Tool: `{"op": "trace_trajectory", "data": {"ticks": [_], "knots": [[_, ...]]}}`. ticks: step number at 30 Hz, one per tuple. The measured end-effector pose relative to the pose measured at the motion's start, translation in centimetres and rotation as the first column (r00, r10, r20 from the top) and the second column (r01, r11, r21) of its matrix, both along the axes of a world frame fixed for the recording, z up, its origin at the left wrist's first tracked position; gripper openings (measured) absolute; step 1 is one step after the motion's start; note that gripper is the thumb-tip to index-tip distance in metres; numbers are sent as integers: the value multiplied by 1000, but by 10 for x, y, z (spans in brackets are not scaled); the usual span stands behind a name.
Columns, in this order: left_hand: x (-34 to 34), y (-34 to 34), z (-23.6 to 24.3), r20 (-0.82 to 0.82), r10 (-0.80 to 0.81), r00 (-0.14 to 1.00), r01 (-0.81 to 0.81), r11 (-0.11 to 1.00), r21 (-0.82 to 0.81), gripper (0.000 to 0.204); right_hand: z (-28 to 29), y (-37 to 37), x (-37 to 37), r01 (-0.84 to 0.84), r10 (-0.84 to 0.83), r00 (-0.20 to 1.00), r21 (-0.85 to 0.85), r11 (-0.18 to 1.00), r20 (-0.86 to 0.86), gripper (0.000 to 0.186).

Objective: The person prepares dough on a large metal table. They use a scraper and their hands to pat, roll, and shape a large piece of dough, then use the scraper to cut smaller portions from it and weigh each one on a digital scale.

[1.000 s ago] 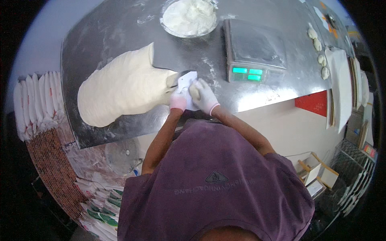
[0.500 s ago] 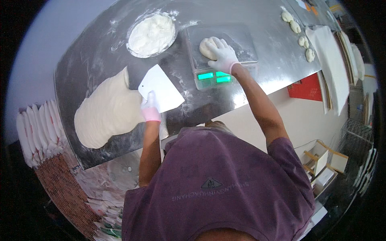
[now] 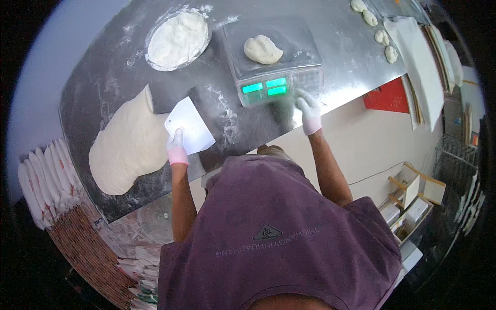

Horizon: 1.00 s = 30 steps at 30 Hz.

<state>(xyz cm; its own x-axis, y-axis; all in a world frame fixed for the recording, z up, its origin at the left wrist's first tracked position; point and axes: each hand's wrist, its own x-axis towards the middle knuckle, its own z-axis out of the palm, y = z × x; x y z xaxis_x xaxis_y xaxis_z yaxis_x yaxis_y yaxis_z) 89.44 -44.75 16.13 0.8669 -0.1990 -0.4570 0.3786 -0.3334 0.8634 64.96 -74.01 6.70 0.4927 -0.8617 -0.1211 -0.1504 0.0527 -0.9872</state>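
Dough piece (image 3: 263, 49) sits on the plate of a digital scale (image 3: 304, 40), while the gloved right hand (image 3: 309, 111) hangs just beside its front edge, fingers loosely bent and empty. The left hand (image 3: 176, 148) grips a white scraper (image 3: 192, 126), thumb on top, beside a larger dough slab (image 3: 126, 142) on the metal table (image 3: 347, 44).

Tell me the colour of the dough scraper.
White: the dough scraper in the left hand, in the head view.

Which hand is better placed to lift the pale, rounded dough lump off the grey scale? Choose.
Right, probably: the white-gloved right hand looks empty, near the scale; the white-gloved left hand grips a flat white scraper, farther from the dough lump.
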Motion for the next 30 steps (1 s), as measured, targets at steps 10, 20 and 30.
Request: {"op": "trace_trajectory", "data": {"ticks": [10,20,30], "knots": [[33,33,10,163,-223,961,174,946,273,35,4,99,71,-276,263,961,388,879,87,33],[75,112,24,165,-376,912,252,831,497,34,-14,168,123,-462,525,846,369,806,-88,35],[106,186,4,86,-887,453,558,357,749,35,-17,256,176,-580,671,726,387,716,-154,34]]}}
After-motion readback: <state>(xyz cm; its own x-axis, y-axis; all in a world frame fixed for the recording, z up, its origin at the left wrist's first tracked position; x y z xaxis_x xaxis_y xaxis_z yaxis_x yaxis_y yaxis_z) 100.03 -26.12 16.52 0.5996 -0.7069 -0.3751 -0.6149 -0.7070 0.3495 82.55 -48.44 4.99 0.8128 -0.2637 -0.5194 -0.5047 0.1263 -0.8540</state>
